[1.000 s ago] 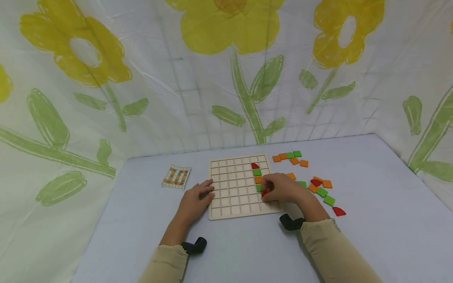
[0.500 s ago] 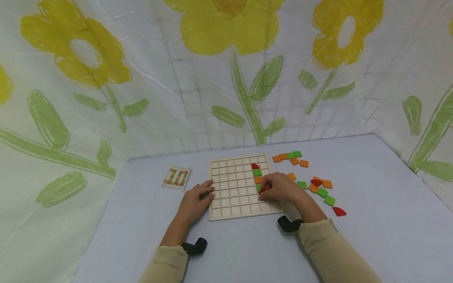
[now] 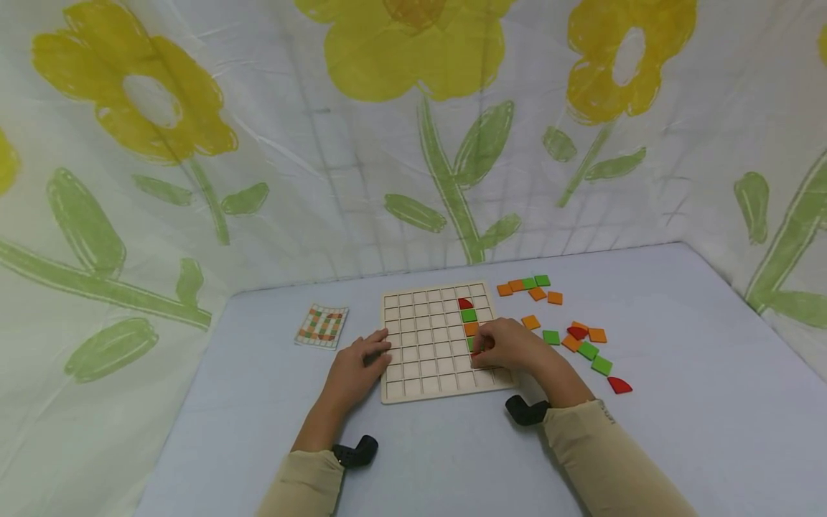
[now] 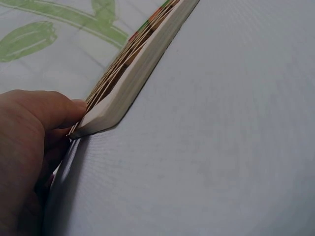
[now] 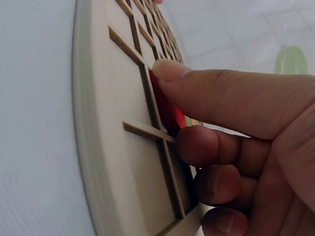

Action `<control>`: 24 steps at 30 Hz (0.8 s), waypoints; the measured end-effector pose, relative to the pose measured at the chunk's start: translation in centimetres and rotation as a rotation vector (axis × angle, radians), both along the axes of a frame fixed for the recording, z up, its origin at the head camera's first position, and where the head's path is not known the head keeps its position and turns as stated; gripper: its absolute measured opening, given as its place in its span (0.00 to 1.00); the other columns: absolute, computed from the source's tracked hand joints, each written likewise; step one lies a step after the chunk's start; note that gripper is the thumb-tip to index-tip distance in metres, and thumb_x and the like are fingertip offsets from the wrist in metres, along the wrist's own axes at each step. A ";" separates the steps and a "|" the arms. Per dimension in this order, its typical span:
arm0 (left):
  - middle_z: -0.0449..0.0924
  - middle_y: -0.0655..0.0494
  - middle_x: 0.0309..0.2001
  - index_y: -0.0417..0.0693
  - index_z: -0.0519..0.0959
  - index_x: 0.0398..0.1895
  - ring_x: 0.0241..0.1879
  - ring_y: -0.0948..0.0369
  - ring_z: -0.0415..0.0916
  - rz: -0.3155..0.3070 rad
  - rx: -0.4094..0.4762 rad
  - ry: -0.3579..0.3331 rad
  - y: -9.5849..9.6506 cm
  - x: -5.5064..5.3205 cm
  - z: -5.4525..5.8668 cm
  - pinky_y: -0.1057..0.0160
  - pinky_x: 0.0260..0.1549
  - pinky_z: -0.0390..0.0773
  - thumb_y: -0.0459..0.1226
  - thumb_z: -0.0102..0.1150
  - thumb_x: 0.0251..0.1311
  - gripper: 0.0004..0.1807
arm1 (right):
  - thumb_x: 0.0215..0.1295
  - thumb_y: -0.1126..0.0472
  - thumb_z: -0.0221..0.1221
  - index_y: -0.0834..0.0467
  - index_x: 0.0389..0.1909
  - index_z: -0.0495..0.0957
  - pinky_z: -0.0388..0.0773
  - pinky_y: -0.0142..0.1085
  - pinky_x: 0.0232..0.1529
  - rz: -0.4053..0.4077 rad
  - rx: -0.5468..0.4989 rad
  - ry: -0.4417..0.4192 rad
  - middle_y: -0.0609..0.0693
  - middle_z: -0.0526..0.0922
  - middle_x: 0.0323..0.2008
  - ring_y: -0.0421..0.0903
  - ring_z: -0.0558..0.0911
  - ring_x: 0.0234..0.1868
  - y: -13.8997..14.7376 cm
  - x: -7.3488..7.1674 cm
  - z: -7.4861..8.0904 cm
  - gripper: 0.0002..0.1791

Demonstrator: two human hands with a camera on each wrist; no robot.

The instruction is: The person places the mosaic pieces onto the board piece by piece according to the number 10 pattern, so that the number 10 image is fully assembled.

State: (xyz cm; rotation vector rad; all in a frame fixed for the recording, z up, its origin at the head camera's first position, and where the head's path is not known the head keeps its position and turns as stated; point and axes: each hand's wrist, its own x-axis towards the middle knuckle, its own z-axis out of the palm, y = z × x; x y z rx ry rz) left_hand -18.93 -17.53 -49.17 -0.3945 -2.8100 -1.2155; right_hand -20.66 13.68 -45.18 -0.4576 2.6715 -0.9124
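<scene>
A square wooden grid board (image 3: 420,352) lies on the table. My left hand (image 3: 354,368) rests at its left edge; in the left wrist view the thumb (image 4: 61,109) touches the board's corner. Over the right part of the board, my right hand (image 3: 509,345) holds a red quarter-circle tile (image 5: 170,109) by thumb and fingers. That tile sits down at a grid cell, partly hidden by the thumb. Above it in the same column are a partly covered green tile, an orange tile (image 3: 472,329), a green tile (image 3: 469,315) and another red quarter-circle (image 3: 465,304).
A small pattern card (image 3: 322,327) lies left of the board. Loose orange and green square tiles (image 3: 601,365) are scattered to the right, along with a red quarter-circle tile (image 3: 619,385). A flowered cloth (image 3: 413,158) hangs behind the table.
My right hand has moved slightly left, and the red quarter-circle tile has come down from a tilted position to the cell below the green tile. The left hand stays put.
</scene>
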 end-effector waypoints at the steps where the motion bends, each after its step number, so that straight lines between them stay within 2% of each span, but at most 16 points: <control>1: 0.74 0.61 0.66 0.49 0.84 0.53 0.70 0.46 0.64 -0.001 -0.001 0.001 0.0 0.0 0.0 0.44 0.72 0.61 0.41 0.63 0.64 0.16 | 0.54 0.55 0.73 0.49 0.26 0.82 0.72 0.34 0.29 0.002 0.001 -0.001 0.44 0.77 0.22 0.42 0.73 0.28 0.0 0.0 0.0 0.08; 5: 0.73 0.61 0.66 0.50 0.83 0.53 0.70 0.45 0.64 -0.002 -0.006 0.004 0.0 0.0 0.1 0.43 0.71 0.62 0.42 0.64 0.64 0.16 | 0.54 0.55 0.72 0.48 0.23 0.82 0.73 0.33 0.30 0.009 -0.002 0.015 0.42 0.78 0.22 0.41 0.74 0.28 0.0 0.1 0.0 0.08; 8: 0.73 0.61 0.66 0.49 0.84 0.53 0.70 0.46 0.64 -0.003 -0.001 0.002 0.0 0.0 0.1 0.43 0.71 0.61 0.41 0.64 0.64 0.16 | 0.58 0.53 0.70 0.47 0.25 0.82 0.72 0.33 0.30 -0.010 -0.010 0.018 0.41 0.80 0.24 0.42 0.74 0.29 0.2 0.1 0.1 0.07; 10: 0.74 0.61 0.66 0.49 0.84 0.53 0.70 0.46 0.64 -0.003 0.003 0.002 0.1 0.0 0.0 0.44 0.71 0.61 0.41 0.63 0.64 0.16 | 0.61 0.51 0.68 0.47 0.29 0.83 0.72 0.34 0.29 -0.047 -0.019 0.016 0.43 0.80 0.25 0.43 0.74 0.30 0.8 0.0 0.3 0.06; 12: 0.73 0.61 0.66 0.49 0.84 0.53 0.70 0.47 0.64 -0.005 0.006 0.002 0.0 0.0 -0.2 0.44 0.71 0.61 0.41 0.63 0.64 0.15 | 0.63 0.49 0.65 0.47 0.33 0.83 0.71 0.34 0.29 -0.117 -0.019 0.014 0.44 0.79 0.28 0.44 0.74 0.32 1.8 -0.3 0.4 0.06; 17: 0.73 0.61 0.66 0.49 0.83 0.53 0.70 0.45 0.64 -0.009 -0.005 0.017 0.0 0.0 -0.2 0.43 0.71 0.62 0.41 0.63 0.64 0.16 | 0.66 0.50 0.62 0.53 0.46 0.83 0.73 0.35 0.30 -0.288 0.031 0.046 0.51 0.80 0.34 0.47 0.76 0.33 5.4 -0.9 0.9 0.14; 21: 0.73 0.61 0.66 0.49 0.84 0.53 0.70 0.46 0.64 -0.004 -0.012 0.013 0.0 0.0 0.0 0.44 0.71 0.62 0.41 0.63 0.64 0.16 | 0.65 0.53 0.62 0.60 0.56 0.79 0.73 0.35 0.32 -0.317 0.097 0.029 0.56 0.80 0.39 0.49 0.76 0.35 7.6 -1.2 0.9 0.22; 24: 0.73 0.60 0.66 0.50 0.83 0.53 0.70 0.44 0.63 0.001 -0.008 -0.002 0.0 0.0 0.1 0.43 0.71 0.61 0.42 0.64 0.64 0.16 | 0.63 0.53 0.64 0.62 0.58 0.78 0.73 0.36 0.32 -0.307 0.124 0.001 0.57 0.79 0.41 0.50 0.75 0.37 8.2 -1.3 0.7 0.25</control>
